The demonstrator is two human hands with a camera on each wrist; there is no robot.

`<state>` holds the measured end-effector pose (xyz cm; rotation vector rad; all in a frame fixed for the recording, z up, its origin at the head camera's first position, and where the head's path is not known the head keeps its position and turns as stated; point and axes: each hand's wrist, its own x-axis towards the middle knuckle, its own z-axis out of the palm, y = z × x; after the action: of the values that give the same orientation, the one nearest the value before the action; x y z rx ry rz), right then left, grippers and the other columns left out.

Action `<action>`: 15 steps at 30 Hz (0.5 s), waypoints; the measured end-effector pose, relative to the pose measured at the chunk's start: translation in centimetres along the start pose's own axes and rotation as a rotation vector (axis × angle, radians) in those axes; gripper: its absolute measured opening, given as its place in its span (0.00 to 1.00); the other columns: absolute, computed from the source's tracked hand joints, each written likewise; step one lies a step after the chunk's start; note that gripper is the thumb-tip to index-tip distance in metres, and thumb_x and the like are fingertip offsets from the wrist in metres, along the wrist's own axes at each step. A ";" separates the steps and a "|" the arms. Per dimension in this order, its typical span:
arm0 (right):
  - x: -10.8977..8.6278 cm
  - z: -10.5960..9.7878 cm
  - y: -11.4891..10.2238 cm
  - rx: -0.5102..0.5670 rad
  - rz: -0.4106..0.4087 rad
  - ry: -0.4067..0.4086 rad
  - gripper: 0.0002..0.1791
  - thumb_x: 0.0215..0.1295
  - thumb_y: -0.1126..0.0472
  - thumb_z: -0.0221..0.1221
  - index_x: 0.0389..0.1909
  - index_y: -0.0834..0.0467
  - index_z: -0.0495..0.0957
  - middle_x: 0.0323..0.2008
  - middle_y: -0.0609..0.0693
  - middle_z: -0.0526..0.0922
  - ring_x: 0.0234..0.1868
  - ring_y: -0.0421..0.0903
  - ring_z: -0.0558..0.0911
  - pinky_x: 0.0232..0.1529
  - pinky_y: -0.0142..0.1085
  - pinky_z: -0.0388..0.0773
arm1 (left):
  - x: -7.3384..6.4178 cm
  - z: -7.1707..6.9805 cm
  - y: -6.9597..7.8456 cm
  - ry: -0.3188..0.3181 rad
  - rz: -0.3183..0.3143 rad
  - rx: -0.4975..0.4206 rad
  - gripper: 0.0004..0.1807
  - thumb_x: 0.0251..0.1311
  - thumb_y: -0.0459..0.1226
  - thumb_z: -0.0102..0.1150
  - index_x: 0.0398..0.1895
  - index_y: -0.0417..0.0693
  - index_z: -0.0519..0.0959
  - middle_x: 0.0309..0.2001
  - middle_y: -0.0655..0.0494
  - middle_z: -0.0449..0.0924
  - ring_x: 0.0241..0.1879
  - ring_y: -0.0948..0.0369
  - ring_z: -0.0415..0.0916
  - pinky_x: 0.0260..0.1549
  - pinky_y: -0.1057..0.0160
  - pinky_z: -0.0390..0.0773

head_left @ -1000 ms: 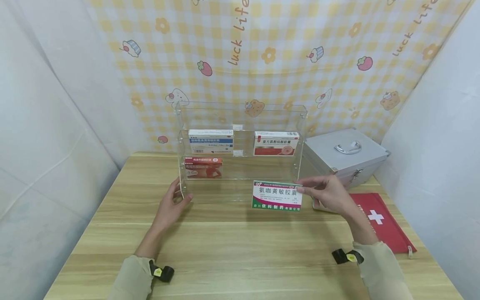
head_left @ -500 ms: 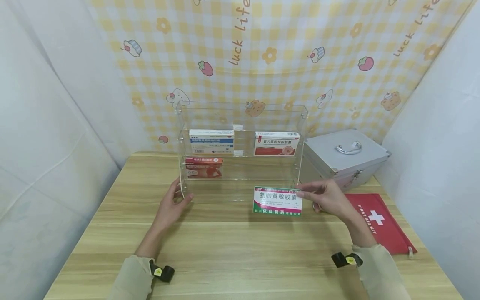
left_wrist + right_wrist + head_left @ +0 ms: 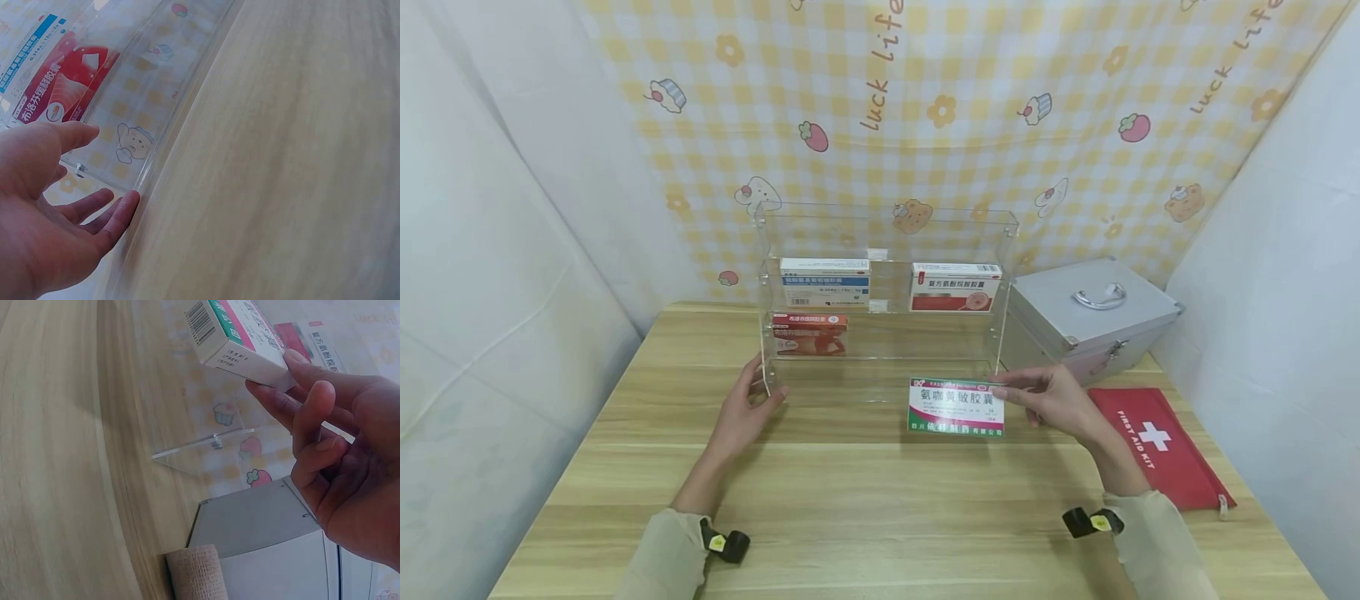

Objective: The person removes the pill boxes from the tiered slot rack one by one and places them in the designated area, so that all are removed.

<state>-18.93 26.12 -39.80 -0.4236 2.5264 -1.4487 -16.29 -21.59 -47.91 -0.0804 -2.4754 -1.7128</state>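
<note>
My right hand [image 3: 1056, 404] pinches the right end of a green, white and magenta medicine box [image 3: 957, 408] between thumb and fingers. The box is held in front of the lowest tier of a clear acrylic display rack [image 3: 917, 337], its printed face toward me. My left hand [image 3: 741, 417] holds the rack's lower left side, thumb in front and the other fingers round the side panel. A blue-and-white medicine box [image 3: 825, 285] and a red-and-white one [image 3: 957, 288] stand on an upper tier. Below the blue one is a red medicine box [image 3: 810, 335].
A silver metal case [image 3: 1090, 304] with a handle stands right of the rack. In front of it lies a red first aid pouch [image 3: 1161, 450]. The right wrist view shows a tan bandage roll [image 3: 197, 575] beside the case. A checked cloth [image 3: 940, 150] hangs behind.
My right hand has lowered the green, white and magenta medicine box slightly and brought it a little toward me. The left hand has stayed at the rack's side.
</note>
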 end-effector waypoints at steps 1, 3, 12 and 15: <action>0.0 0.0 0.2 0.003 0.006 -0.003 0.19 0.59 0.50 0.69 0.48 0.55 0.85 0.22 0.56 0.82 0.11 0.48 0.70 0.09 0.32 0.63 | 0.0 0.0 0.0 0.001 -0.001 0.003 0.41 0.66 0.43 0.61 0.78 0.58 0.51 0.64 0.33 0.66 0.59 0.38 0.69 0.55 0.44 0.74; 0.0 0.1 0.4 0.009 0.021 -0.010 0.20 0.59 0.50 0.69 0.49 0.55 0.85 0.19 0.57 0.79 0.11 0.47 0.70 0.08 0.31 0.63 | 0.0 0.0 0.0 0.002 -0.003 0.007 0.41 0.67 0.43 0.61 0.78 0.58 0.51 0.64 0.33 0.66 0.59 0.38 0.69 0.55 0.45 0.74; 0.1 0.3 1.3 0.011 0.067 -0.031 0.21 0.60 0.48 0.68 0.50 0.55 0.84 0.18 0.57 0.78 0.11 0.45 0.69 0.09 0.29 0.60 | 0.1 0.1 -0.2 0.003 0.015 0.006 0.40 0.67 0.41 0.60 0.77 0.55 0.52 0.64 0.31 0.66 0.59 0.38 0.70 0.55 0.45 0.74; 0.1 0.4 1.6 0.019 0.071 -0.049 0.21 0.61 0.49 0.67 0.50 0.57 0.83 0.19 0.59 0.78 0.11 0.43 0.68 0.09 0.28 0.59 | 0.1 0.0 -0.2 0.002 0.014 0.004 0.40 0.67 0.42 0.60 0.78 0.56 0.52 0.64 0.32 0.66 0.59 0.38 0.69 0.55 0.44 0.74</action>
<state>-19.16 26.50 -41.39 -0.3573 2.4616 -1.4182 -16.41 -21.63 -48.10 -0.0959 -2.4708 -1.7015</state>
